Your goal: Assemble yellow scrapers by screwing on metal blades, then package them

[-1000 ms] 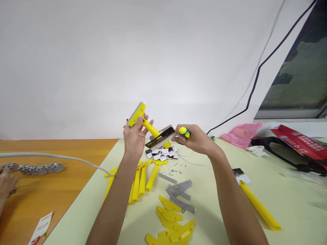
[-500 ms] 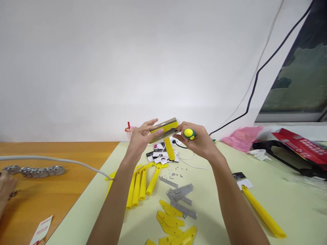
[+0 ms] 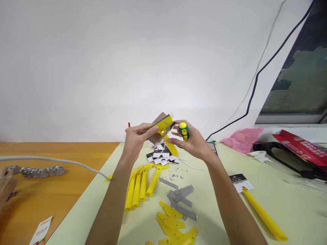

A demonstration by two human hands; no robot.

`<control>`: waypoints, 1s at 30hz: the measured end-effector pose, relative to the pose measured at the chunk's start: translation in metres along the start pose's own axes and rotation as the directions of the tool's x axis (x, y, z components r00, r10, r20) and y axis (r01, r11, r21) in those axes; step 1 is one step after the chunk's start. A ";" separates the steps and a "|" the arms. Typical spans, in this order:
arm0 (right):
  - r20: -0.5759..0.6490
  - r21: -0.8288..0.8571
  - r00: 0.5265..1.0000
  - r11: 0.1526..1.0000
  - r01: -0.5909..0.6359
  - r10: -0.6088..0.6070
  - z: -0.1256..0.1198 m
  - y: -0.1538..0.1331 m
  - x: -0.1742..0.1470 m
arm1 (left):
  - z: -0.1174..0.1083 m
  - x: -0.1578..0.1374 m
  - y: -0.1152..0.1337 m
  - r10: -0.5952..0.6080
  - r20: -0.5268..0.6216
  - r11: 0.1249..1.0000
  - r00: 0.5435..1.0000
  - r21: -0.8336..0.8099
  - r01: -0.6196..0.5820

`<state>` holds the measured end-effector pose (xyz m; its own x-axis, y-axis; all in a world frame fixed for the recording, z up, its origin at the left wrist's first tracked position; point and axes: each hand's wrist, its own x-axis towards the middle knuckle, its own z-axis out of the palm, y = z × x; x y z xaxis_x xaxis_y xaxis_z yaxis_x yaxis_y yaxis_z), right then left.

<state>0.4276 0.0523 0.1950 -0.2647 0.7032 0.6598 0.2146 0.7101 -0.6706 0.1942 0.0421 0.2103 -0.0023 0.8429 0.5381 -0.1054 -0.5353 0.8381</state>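
The left hand [image 3: 135,139] pinches a yellow scraper [image 3: 164,125], its thumb flat along the head and its fingers behind. The right hand [image 3: 191,139] is curled around a green-and-yellow tool handle [image 3: 183,131], with its fingertips at the edge of a brown-backed card [image 3: 160,117]. Whether those fingertips grip that edge firmly I can't tell. The scraper hangs in the air between the two hands, tilted, its handle pointing to five o'clock. The card sits around the head, one part behind and a flap standing off in front.

Take the scraper as the middle of a clock. Just below, at six, printed cards [image 3: 166,158] lie heaped on the pale table [image 3: 204,204], with small metal bits [image 3: 173,175] scattered nearby. Farther down, between five and six, grey strips [image 3: 182,192] overlap one another, and beyond them holed yellow plates [image 3: 170,221] lie in a loose pile. At seven, yellow handles [image 3: 142,185] lie side by side.

Out at four there's a single long yellow handle [image 3: 264,214], its top end by another card [image 3: 241,182]. A crumpled pink bag [image 3: 242,139] is at three. Off towards eight, another person's hand [image 3: 6,182] is near a row of silvery pieces [image 3: 42,171] on the wooden surface [image 3: 58,190].
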 end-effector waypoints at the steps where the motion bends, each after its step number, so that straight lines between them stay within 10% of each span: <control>1: 0.052 -0.003 0.998 0.999 -0.041 0.041 0.002 0.002 0.001 | 0.001 -0.001 0.001 0.025 -0.018 1.000 1.000 -0.018 -0.025; 7: 0.200 0.033 0.974 0.993 -0.113 0.104 0.013 0.002 0.002 | 0.004 -0.005 0.004 0.100 -0.046 0.994 0.994 -0.037 -0.102; 17: 0.033 -0.166 0.999 0.986 0.000 0.006 0.002 0.007 0.004 | -0.004 -0.009 0.004 0.307 0.083 0.950 0.948 -0.077 -0.301; 22: -0.019 -0.244 0.992 0.962 0.119 -0.127 0.000 0.005 0.004 | 0.001 -0.008 -0.002 0.291 0.111 0.954 0.950 -0.105 -0.280; 26: -0.028 -0.331 0.966 0.915 0.232 -0.255 -0.002 0.010 0.007 | 0.007 -0.002 -0.008 0.268 -0.089 0.961 0.959 -0.040 -0.273; 30: 0.071 -0.472 0.957 0.835 0.282 -0.282 -0.006 0.009 0.007 | 0.005 0.007 -0.020 0.014 -0.081 0.994 0.997 -0.104 -0.022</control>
<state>0.4331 0.0642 0.1955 -0.3811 0.4695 0.7964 0.5483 0.8084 -0.2142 0.2015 0.0585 0.1983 -0.0842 0.8370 0.5406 -0.2083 -0.5454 0.8119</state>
